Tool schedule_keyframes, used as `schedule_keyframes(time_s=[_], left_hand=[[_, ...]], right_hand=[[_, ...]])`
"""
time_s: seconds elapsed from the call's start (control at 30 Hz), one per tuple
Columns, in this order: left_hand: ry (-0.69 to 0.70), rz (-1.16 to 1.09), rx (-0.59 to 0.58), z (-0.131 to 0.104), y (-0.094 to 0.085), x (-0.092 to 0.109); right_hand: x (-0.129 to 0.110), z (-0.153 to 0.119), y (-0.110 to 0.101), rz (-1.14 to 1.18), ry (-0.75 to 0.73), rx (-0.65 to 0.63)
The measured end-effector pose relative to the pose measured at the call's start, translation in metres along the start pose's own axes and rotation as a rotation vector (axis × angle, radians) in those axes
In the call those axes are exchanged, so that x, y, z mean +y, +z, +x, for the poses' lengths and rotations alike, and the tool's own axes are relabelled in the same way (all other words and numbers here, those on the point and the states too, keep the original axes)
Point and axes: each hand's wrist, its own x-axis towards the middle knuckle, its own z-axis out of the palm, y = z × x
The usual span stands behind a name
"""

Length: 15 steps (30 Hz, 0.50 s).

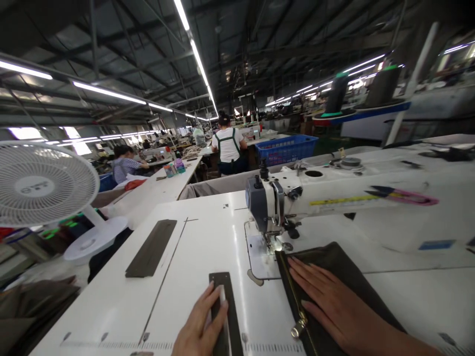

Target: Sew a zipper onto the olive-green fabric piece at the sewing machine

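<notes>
My right hand (334, 301) lies flat, fingers stretched out, on a dark olive fabric piece (334, 257). A zipper (293, 291) with gold-coloured teeth runs along the fabric's left edge, and its metal zipper pull (299, 326) hangs near my thumb. The zipper's far end reaches the needle area of a white sewing machine (272, 212), where a small lamp glows. To the left, my left hand (204, 321) has its thumb and fingers closed on a narrow dark strip (232, 316) with a pale band along it. The strip lies on the white table (193, 257).
A stack of dark fabric pieces (152, 249) lies left on the table. Pink-handled thread snips (411, 195) rest on the machine arm. A white fan (40, 185) stands at left. Beyond are a blue basket (285, 148) and a person (226, 143) seated with their back to me.
</notes>
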Motion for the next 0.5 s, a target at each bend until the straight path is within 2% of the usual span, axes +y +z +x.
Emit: schedule_keyframes(time_s=[0.1,0.17,0.23,0.3,0.37,0.43,0.5], left_hand=[[0.146,-0.015,0.066,0.039,0.017,0.015],[0.237,-0.027,0.042,0.064,0.039,0.028],[0.265,-0.015,0.033,0.08,0.066,0.038],[0.245,-0.009,0.108,0.085,0.092,0.044],[0.229,-0.003,0.136,0.083,0.108,0.045],[0.243,0.013,0.121,0.08,0.112,0.042],[0.293,0.033,0.07,0.081,0.107,0.037]], right_hand=[[-0.007,0.003,0.005,-0.1,-0.059,0.15],[-0.01,0.005,0.005,-0.118,-0.076,0.172],[-0.011,0.006,0.003,-0.093,-0.091,0.153],[-0.009,0.007,0.002,-0.075,-0.113,0.125],[-0.006,0.007,0.003,-0.062,-0.108,0.123],[-0.004,0.007,0.008,-0.024,-0.073,0.131],[-0.003,0.006,0.012,0.006,-0.05,0.142]])
